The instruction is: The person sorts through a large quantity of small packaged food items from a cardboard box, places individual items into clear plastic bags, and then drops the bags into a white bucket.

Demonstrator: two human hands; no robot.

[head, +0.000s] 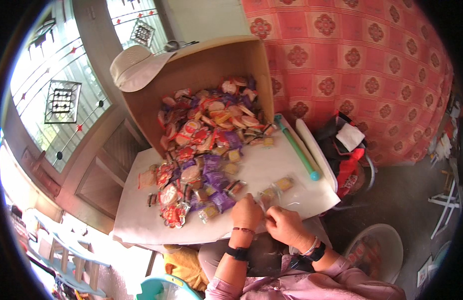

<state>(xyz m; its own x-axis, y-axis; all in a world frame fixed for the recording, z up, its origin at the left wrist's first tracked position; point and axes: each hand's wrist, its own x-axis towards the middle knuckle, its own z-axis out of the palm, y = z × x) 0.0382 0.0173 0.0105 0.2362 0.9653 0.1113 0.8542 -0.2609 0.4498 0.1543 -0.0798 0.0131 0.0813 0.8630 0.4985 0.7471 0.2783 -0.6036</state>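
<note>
My left hand (247,215) and my right hand (286,226) are close together at the table's front edge, fingers pinched on a piece of clear plastic (262,205). It looks like a bag, though its outline is hard to make out. Just beyond my fingers lie yellowish wrapped sweets (283,184), which may be inside that plastic. To the left, a heap of individually wrapped snacks spreads over the white table covering (135,221): purple packets (216,180), round biscuits in clear wrap (191,173) and red-printed packets (174,215).
A cardboard box (212,56) lies on its side, snacks spilling out, a beige sun hat (139,69) on its edge. A green rod (299,150) lies at the right. A bin (394,240) stands on the floor at right; a turquoise basket (171,279) is at lower left.
</note>
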